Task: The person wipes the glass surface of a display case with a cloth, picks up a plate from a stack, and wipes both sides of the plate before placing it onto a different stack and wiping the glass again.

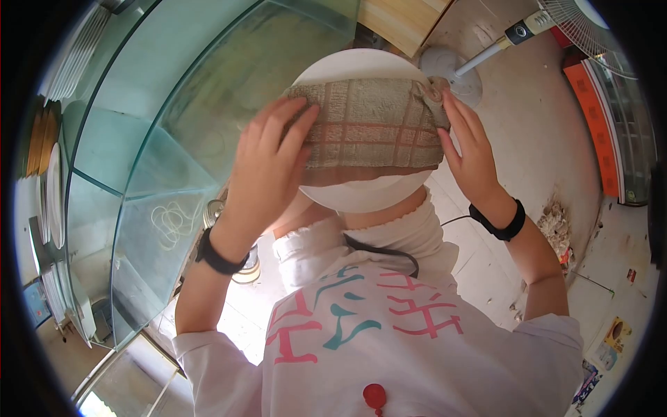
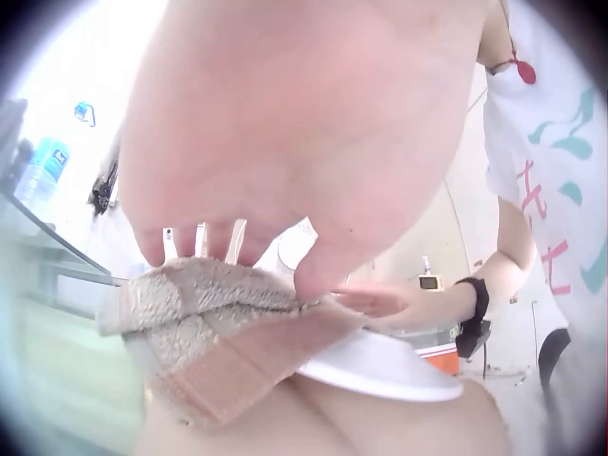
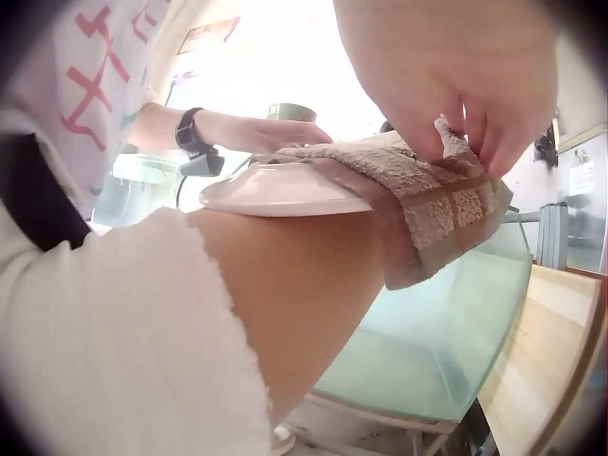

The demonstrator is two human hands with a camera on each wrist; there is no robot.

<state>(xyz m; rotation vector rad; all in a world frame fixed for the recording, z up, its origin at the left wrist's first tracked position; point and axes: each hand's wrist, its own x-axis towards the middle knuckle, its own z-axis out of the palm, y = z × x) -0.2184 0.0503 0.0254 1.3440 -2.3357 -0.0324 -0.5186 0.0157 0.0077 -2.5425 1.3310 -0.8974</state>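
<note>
A: Where's the towel (image 1: 375, 132) sitting?

B: Draping across a white plate (image 1: 361, 62) on the lap (image 1: 396, 215), covering its middle. Rim is showing at the far and near sides.

A: Edges, room?

B: Glass panels (image 1: 174, 125) are standing close along the left arm. Floor (image 1: 535, 167) is opening out on the right, running to an orange-fronted case (image 1: 597, 128). Fan base (image 1: 445, 62) is standing past the towel's far right corner.

A: Hands?

B: Left hand (image 1: 274, 146) is resting on the towel's left end, fingers fairly straight. Right hand (image 1: 472, 156) is pinching a bunched-up corner at the right end. Both elbows are bending outward; black straps (image 1: 511, 222) are circling the wrists.

A: Any text?

B: Shirt (image 1: 417, 354) is carrying pink and teal characters; folds and lens curve are distorting them, so I'm not reading them reliably. Fan pole (image 1: 483, 57) is showing a small round logo. Bottle (image 2: 47, 166) is wearing a blue label, blurred.
</note>
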